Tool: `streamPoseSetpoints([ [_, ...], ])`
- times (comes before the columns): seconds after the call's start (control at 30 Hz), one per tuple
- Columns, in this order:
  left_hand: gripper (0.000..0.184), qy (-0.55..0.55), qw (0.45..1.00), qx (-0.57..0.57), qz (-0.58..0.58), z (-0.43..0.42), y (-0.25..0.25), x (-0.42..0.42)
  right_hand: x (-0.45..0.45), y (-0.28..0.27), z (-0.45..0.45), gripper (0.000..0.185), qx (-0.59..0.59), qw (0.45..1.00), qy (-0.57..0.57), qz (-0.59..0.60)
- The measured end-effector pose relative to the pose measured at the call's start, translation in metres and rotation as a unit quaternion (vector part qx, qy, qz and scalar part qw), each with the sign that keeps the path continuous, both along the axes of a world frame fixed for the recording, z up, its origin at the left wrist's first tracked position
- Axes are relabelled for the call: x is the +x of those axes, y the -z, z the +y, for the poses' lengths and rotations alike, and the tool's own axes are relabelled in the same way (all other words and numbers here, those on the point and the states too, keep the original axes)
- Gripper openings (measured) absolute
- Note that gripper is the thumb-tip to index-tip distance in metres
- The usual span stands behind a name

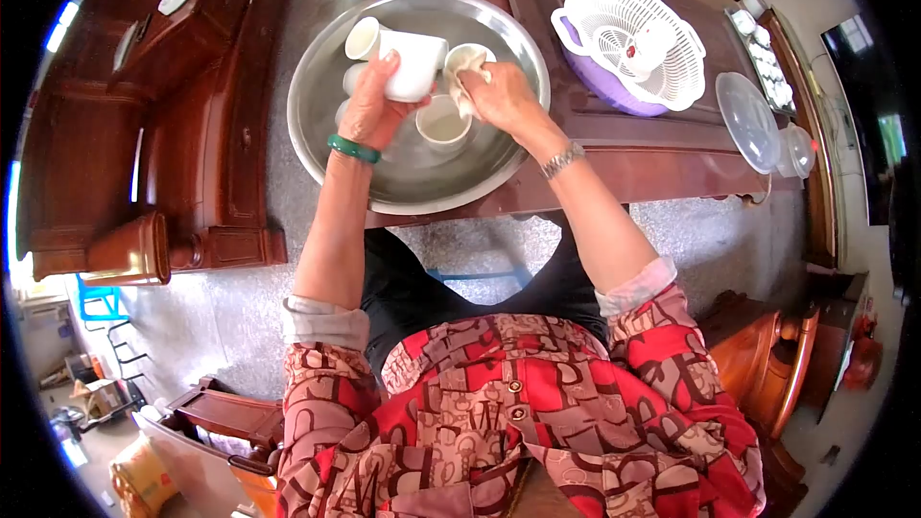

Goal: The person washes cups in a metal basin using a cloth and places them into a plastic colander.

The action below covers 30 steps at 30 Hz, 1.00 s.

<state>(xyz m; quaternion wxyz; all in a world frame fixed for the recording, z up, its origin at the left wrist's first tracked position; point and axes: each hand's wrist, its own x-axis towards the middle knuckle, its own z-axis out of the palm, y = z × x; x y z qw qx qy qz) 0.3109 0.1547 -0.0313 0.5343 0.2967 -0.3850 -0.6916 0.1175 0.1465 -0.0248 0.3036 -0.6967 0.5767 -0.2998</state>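
Over a wide metal basin [393,194], my left hand [372,107] is closed around a white cup [413,65], which is tilted on its side. My right hand [501,96] grips a crumpled pale cloth [464,82] to the right of that cup. Beneath the cloth, another white cup [442,125] stands in the basin with its opening up. A further cup [364,38] leans near the basin's back left, and others are partly hidden behind my left hand. Shallow water seems to cover the basin's bottom.
On the dark red table [537,171], a white colander [662,38] rests in a purple bowl [600,86], with small items inside. Clear plastic lids [747,120] and a tray of white cups [767,67] lie at the right. Wooden furniture [206,125] stands at the left.
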Motion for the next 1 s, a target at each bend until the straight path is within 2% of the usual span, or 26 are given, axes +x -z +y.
streamPoseSetpoints([
  [0.17,0.046,-0.082,0.995,0.008,-0.065,-0.013,0.010,-0.004,-0.016,-0.006,0.028,0.040,-0.059,0.996,-0.011,0.064],
  [0.23,0.052,-0.192,0.950,0.003,-0.246,-0.011,0.015,-0.012,-0.018,-0.006,0.036,0.038,-0.126,0.987,-0.004,0.096],
  [0.3,0.054,-0.191,0.947,-0.016,-0.256,-0.017,0.028,-0.010,-0.017,0.000,0.040,0.035,-0.151,0.983,-0.003,0.101],
  [0.37,0.049,-0.239,0.849,-0.201,-0.426,-0.029,0.052,-0.008,-0.015,0.004,0.043,0.032,-0.162,0.979,0.011,0.119],
  [0.4,0.050,-0.250,0.817,-0.211,-0.474,-0.026,0.047,-0.010,-0.015,0.002,0.045,0.030,-0.171,0.978,0.009,0.122],
  [0.43,0.050,-0.246,0.816,-0.213,-0.477,-0.023,0.042,-0.013,-0.015,0.003,0.044,0.030,-0.170,0.978,0.013,0.119],
  [0.5,0.056,-0.234,0.733,-0.241,-0.591,-0.016,0.035,-0.020,-0.017,0.004,0.044,0.028,-0.191,0.977,0.031,0.093],
  [0.57,0.061,-0.219,0.733,-0.218,-0.606,-0.015,0.032,-0.026,-0.018,0.002,0.045,0.028,-0.196,0.977,0.037,0.080],
  [0.73,0.061,-0.100,0.725,-0.185,-0.656,-0.015,0.032,-0.023,-0.015,0.006,0.046,0.027,-0.200,0.975,0.054,0.079],
  [0.87,0.061,-0.085,0.708,-0.200,-0.672,-0.018,0.038,-0.022,-0.016,0.002,0.048,0.028,-0.190,0.977,0.059,0.075],
  [1.0,0.063,-0.069,0.713,-0.207,-0.667,-0.023,0.040,-0.023,-0.015,0.004,0.047,0.028,-0.163,0.983,0.049,0.064],
])
